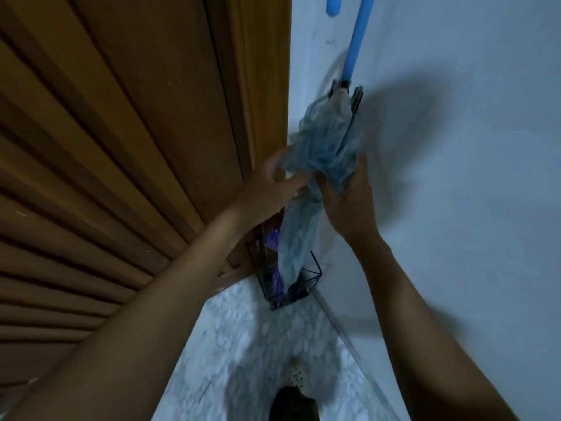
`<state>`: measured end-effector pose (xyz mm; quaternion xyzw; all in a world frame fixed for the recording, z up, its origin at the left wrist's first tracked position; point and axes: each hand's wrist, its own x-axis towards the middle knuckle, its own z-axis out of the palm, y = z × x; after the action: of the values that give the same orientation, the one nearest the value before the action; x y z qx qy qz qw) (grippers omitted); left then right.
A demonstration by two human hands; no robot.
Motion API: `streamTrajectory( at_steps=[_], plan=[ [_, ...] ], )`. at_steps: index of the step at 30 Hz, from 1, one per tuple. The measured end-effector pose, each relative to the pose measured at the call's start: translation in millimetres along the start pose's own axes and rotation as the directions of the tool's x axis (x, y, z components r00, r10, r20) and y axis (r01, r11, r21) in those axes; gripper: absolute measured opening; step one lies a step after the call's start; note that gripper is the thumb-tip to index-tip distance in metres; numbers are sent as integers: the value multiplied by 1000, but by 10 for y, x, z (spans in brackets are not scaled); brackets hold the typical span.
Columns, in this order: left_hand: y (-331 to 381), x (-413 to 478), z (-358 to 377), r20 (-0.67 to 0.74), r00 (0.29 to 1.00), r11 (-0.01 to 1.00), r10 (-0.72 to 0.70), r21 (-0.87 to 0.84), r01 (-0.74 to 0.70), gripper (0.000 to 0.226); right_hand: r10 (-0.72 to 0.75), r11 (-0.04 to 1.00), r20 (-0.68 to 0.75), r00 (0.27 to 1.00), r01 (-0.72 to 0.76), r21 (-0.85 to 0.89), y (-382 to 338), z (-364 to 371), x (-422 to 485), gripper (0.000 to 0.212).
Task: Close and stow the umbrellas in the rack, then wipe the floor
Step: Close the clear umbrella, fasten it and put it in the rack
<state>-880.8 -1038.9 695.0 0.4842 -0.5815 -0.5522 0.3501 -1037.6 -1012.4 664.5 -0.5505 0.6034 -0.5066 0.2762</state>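
A closed umbrella with a translucent blue-grey canopy and a bright blue handle stands tip-down in a black wire rack in the corner. My left hand grips the gathered canopy from the left. From the right, my right hand wraps around the same fabric, at mid-height. A purple umbrella also sits in the rack, mostly hidden behind the blue one.
A brown wooden door fills the left side. On the right rises a white wall. The marbled pale floor runs toward me, with a light perforated shoe and a dark shape at the bottom edge.
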Motion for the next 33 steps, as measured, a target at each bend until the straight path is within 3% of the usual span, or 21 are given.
streamTrajectory(
  at_steps=[3, 9, 13, 15, 17, 21, 24, 26, 30, 33],
  plan=[
    [29, 133, 34, -34, 999, 999, 13, -36, -14, 28, 3, 999, 13, 1000, -4, 40, 86, 18, 139, 51],
    [-45, 209, 46, -59, 996, 996, 59, 63, -56, 27, 72, 996, 22, 997, -73, 50, 319, 110, 109, 57],
    [-318, 250, 61, 16, 999, 990, 42, 133, -44, 65, 128, 991, 103, 986, -130, 17, 688, 268, -79, 52],
    [-487, 283, 108, 79, 997, 991, 11, 132, -22, 61, 142, 990, 116, 983, -142, -7, 918, 369, -169, 52],
    [-704, 318, 197, 99, 995, 990, -31, 137, 18, 51, 173, 985, 132, 976, -171, -29, 1166, 463, -258, 51],
    [-1309, 432, 360, 62, 993, 972, -97, 222, 81, 53, 217, 973, 158, 963, -202, -109, 1666, 644, -395, 46],
    [-1836, 500, 472, 36, 989, 966, -143, 224, 131, 46, 273, 948, 155, 949, -239, -210, 2096, 784, -466, 31],
    [-2206, 533, 529, 41, 987, 966, -154, 218, 142, 42, 323, 915, 158, 933, -266, -303, 2388, 869, -534, 41],
    [-2714, 594, 628, 46, 985, 971, -167, 183, 156, 42, 378, 911, 178, 909, -331, -246, 2751, 980, -657, 42],
    [-2989, 609, 663, 54, 988, 954, -147, 272, 127, 43, 408, 907, 198, 891, -370, -204, 2954, 1045, -692, 33]
  ],
)
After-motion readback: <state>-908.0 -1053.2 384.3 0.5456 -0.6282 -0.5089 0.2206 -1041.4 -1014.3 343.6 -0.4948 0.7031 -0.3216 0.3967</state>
